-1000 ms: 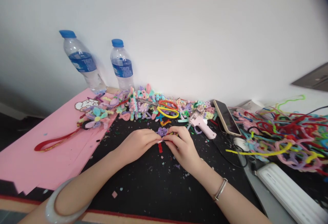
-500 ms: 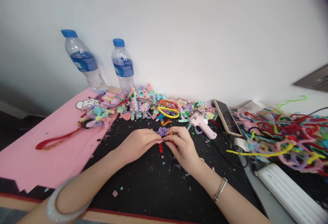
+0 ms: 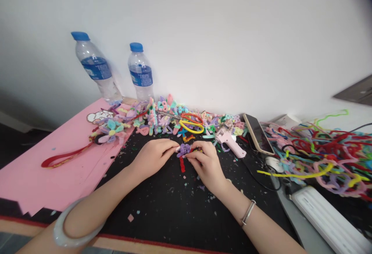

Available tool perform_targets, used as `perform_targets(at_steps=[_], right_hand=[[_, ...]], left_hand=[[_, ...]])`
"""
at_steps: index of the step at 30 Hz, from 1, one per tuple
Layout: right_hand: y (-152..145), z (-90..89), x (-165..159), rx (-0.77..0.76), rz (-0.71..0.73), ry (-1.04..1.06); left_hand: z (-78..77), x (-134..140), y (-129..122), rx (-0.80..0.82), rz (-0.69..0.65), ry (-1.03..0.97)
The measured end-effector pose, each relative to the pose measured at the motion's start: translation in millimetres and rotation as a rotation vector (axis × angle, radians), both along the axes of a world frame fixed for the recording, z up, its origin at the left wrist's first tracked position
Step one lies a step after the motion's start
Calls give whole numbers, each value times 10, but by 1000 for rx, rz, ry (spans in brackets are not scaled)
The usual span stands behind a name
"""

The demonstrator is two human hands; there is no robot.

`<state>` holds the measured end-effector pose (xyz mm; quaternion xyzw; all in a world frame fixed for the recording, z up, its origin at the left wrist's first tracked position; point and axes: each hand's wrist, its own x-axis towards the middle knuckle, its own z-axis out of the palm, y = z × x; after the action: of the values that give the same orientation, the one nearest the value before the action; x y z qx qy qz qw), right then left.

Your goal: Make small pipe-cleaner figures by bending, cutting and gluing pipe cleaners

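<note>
A small purple pipe-cleaner flower (image 3: 185, 149) is between my two hands, low over the black mat (image 3: 162, 211). My left hand (image 3: 155, 154) pinches its left edge with thumb and fingertips. From the other side, my right hand (image 3: 205, 163) has thumb and fingers closed on it. A short red strip (image 3: 182, 165) hangs below the flower; how it is attached is hidden. Just beyond my hands lie scissors (image 3: 192, 123) with red and yellow handles, on a heap of pastel pipe-cleaner pieces (image 3: 162, 118). A pink glue gun (image 3: 231, 142) rests beyond my right hand.
Pink sheets (image 3: 58, 141) with a red strap (image 3: 65, 157) lie at left. Two water bottles (image 3: 97, 69) stand by the wall. Rightward are a phone (image 3: 257, 133), a tangle of pipe cleaners (image 3: 322, 149), a cable and a white power bank (image 3: 328, 219). Small scraps dot the mat.
My left fingertips have shifted slightly up and left, from below the purple flower to its left edge. More of the flower shows now. My right hand stays nearly in place.
</note>
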<state>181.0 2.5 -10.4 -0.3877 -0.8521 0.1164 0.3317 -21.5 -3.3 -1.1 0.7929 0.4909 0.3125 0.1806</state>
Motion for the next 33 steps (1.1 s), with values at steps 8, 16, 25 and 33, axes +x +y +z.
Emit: perform_targets(at_steps=[8,16,25,33], right_hand=[[-14,16,-45,42,1,-134],[-25,18,-63,79,21,-192],[-31,26,-39,28,19,-155],[-30,14,-64,38,22,-203]], left_hand=[[-37,20,14,-102,-24,23],[-45,32,14,-108,-48,7],[-23,31,18,-126,-50,25],[-8,47,4,-137,-57,14]])
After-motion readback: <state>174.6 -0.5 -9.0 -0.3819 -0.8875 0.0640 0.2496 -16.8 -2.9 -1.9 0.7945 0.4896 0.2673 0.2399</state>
